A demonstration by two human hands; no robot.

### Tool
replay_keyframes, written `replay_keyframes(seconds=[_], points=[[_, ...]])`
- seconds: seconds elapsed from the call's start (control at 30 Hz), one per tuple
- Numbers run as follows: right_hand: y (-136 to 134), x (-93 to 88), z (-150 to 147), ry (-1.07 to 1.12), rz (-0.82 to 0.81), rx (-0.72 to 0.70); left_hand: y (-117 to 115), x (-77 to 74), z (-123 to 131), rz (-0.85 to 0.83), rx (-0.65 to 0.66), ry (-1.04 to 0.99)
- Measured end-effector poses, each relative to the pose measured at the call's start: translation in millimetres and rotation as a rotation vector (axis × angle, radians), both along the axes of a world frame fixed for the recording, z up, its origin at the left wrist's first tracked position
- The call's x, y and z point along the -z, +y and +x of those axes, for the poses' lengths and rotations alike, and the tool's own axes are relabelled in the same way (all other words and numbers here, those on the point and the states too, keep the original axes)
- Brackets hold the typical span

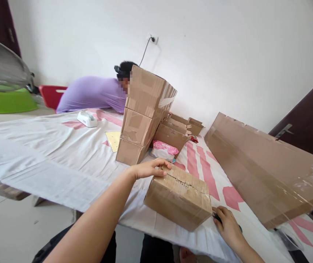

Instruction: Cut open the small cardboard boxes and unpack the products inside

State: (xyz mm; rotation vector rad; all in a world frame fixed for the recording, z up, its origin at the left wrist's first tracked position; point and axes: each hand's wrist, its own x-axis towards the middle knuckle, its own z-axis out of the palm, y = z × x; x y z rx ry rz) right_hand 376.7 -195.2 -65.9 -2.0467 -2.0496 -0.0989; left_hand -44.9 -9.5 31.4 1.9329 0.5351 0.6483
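In front of me a small taped cardboard box (177,201) sits on the cloth, with a ragged, dark-marked seam along its top. My left hand (153,168) grips the far left top edge, its thumb and fingers on the cardboard. Beside the box's right corner, my right hand (227,224) is closed round a slim black-and-green tool (217,217). Most of that tool is hidden by the fingers, so its kind cannot be made out. Just beyond the box lies a pink and white wipes pack (164,150).
Tall stacked cardboard boxes (137,126) stand ahead, partly hiding a person in purple (93,93). Open boxes (173,129) are behind. A long cardboard panel (257,168) stands at right. A white device (87,119) and yellow sheet (113,141) lie on the tablecloth (49,153).
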Motion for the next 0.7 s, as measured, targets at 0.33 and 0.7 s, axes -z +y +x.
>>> replay_keyframes(seconds=[0.33,0.7], points=[[33.9,-57.7,-1.7,0.005,0.067,-0.037,0.3,-0.4,-15.5,-0.121,0.093,-0.002],[75.1,-159.1,-183.4,-0.471,0.270,-0.598,4.6,1.5,-13.5,-0.161,0.120,-0.004]])
